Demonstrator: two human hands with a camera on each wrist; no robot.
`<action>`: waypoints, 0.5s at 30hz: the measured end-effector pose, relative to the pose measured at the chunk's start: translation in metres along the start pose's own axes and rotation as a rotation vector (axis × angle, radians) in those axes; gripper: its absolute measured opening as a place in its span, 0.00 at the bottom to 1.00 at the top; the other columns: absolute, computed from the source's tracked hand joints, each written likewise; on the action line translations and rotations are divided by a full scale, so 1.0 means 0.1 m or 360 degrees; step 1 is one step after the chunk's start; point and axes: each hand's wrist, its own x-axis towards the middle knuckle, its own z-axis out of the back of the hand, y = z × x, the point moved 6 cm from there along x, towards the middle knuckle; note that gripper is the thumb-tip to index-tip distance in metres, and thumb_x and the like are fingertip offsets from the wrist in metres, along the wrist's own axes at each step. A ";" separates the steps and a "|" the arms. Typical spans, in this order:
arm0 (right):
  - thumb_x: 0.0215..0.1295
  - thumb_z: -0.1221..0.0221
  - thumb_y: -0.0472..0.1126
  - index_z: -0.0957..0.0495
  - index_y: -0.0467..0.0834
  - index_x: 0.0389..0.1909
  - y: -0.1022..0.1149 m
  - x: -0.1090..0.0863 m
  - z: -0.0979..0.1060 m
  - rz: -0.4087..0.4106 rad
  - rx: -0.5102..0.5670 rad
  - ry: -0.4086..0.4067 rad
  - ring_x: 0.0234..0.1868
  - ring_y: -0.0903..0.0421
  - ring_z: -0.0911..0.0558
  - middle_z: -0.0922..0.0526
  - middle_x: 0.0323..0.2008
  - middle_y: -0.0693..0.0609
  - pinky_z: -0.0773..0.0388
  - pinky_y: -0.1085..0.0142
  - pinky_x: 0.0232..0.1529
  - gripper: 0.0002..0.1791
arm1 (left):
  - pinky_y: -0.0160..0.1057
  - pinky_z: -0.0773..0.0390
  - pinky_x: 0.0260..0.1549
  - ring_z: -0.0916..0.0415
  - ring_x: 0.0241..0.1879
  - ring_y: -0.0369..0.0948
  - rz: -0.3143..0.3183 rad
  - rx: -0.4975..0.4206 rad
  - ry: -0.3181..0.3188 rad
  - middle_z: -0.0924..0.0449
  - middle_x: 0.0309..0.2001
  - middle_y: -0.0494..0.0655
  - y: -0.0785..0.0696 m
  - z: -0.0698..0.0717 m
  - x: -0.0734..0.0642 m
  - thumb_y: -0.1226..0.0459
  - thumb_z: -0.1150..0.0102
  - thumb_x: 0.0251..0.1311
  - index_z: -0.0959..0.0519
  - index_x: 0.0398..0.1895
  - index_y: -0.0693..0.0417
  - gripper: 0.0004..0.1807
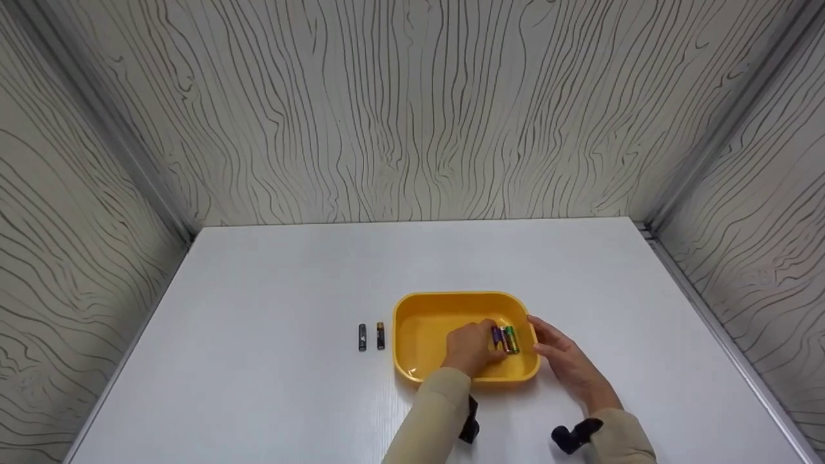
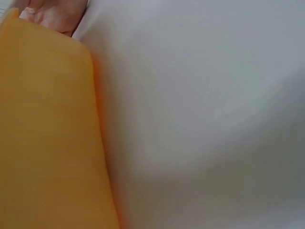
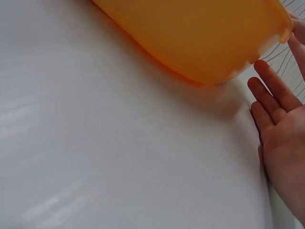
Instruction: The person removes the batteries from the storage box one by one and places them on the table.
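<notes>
My left hand [image 1: 468, 348] reaches into a yellow plastic tray [image 1: 419, 322], thumb and fingers curled around the ends of a purple battery [image 1: 495, 336]. Beside it in the tray's right part lie a dark battery [image 1: 504, 340] and a green battery [image 1: 512, 339], all three side by side. At the tray's right end, my right hand [image 1: 570, 364] touches the rim with its fingertips. The right wrist view shows the fingers [image 3: 269, 98] of that hand extended next to the tray's outer wall [image 3: 200, 43]. In the left wrist view, the tray wall [image 2: 52, 124] hides the batteries.
Left of the tray, a grey battery [image 1: 362, 337] and a black battery with a copper-coloured end [image 1: 380, 336] lie parallel on the white table [image 1: 271, 283]. Wood-grain patterned panels [image 1: 412, 109] enclose the table at the back and sides.
</notes>
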 end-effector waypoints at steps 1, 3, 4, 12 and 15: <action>0.69 0.46 0.41 0.44 0.48 0.73 -0.01 0.00 0.00 -0.0009 0.0002 -0.0006 0.60 0.80 0.32 0.30 0.59 0.77 0.48 0.62 0.76 0.33 | 0.42 0.27 0.59 0.25 0.40 0.39 0.0006 -0.0015 0.0011 0.17 0.46 0.41 0.01 0.01 0.00 0.43 0.35 0.52 0.25 0.58 0.39 0.30; 0.69 0.45 0.41 0.43 0.48 0.73 -0.01 0.01 -0.01 -0.0018 0.0017 -0.0019 0.59 0.81 0.32 0.30 0.59 0.77 0.56 0.52 0.78 0.33 | 0.43 0.28 0.61 0.26 0.41 0.40 0.0018 -0.0067 0.0030 0.17 0.46 0.41 0.03 0.02 -0.01 0.43 0.35 0.51 0.25 0.58 0.39 0.30; 0.68 0.45 0.40 0.43 0.48 0.73 -0.01 0.01 -0.01 -0.0018 0.0031 -0.0027 0.59 0.81 0.32 0.30 0.59 0.77 0.60 0.49 0.78 0.33 | 0.44 0.29 0.62 0.25 0.42 0.40 0.0023 -0.0105 0.0039 0.17 0.47 0.42 0.04 0.03 -0.01 0.43 0.35 0.51 0.25 0.58 0.39 0.29; 0.67 0.44 0.41 0.43 0.47 0.72 0.00 0.01 0.01 -0.0014 0.0066 -0.0030 0.58 0.81 0.31 0.30 0.59 0.77 0.61 0.48 0.77 0.34 | 0.47 0.32 0.67 0.25 0.57 0.42 0.0037 -0.0432 0.0058 0.19 0.56 0.41 0.08 0.19 -0.04 0.46 0.32 0.49 0.24 0.59 0.33 0.29; 0.68 0.44 0.41 0.43 0.47 0.73 0.00 0.01 0.00 -0.0015 0.0074 -0.0012 0.58 0.82 0.32 0.31 0.59 0.77 0.63 0.47 0.77 0.34 | 0.45 0.29 0.65 0.23 0.55 0.41 -0.0031 -0.0377 0.0038 0.18 0.55 0.40 0.06 0.26 -0.05 0.44 0.33 0.50 0.24 0.58 0.31 0.29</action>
